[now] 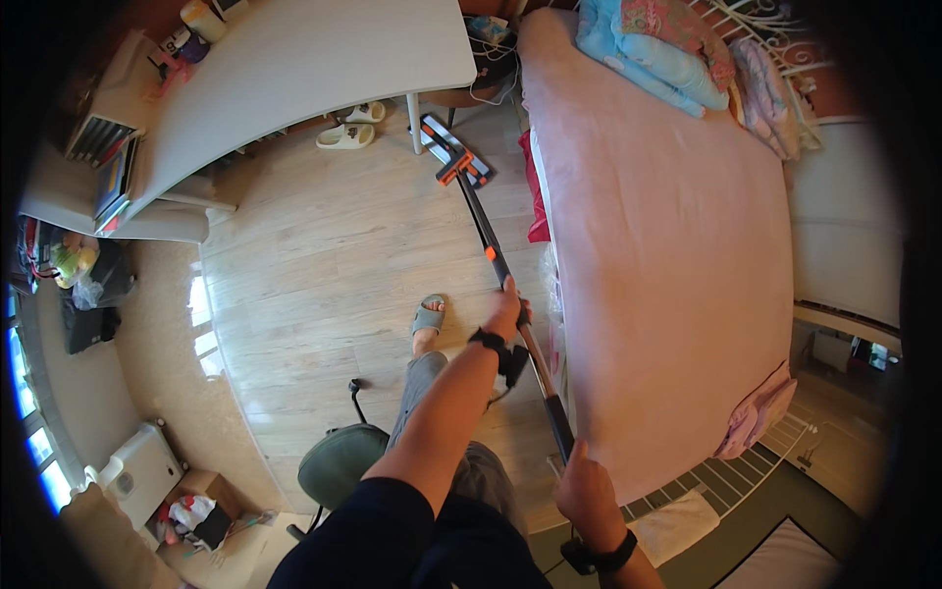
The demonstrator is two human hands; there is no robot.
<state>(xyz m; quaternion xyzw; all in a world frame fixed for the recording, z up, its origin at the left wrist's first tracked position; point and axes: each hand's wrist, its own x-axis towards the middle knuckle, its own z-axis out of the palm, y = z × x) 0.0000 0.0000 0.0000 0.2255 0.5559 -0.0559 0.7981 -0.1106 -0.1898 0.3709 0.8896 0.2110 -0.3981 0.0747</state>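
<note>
From where I stand, the person's left hand (pixel 503 310) is wrapped around the middle of a long black-and-orange flat-headed floor mop (pixel 498 263), while the right hand (pixel 591 491) clasps the upper end of its pole, nearer the body. Beyond both grips, the mop's head rests on the pale wood-look floor (pixel 324 285), just beside the white curved table's slim leg (pixel 414 126). Right of the grips spreads a pink-sheeted bed (pixel 667 255).

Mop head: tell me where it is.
In the head view, the mop head is on the floor, upper centre, between the desk leg and the pink bed.
</note>
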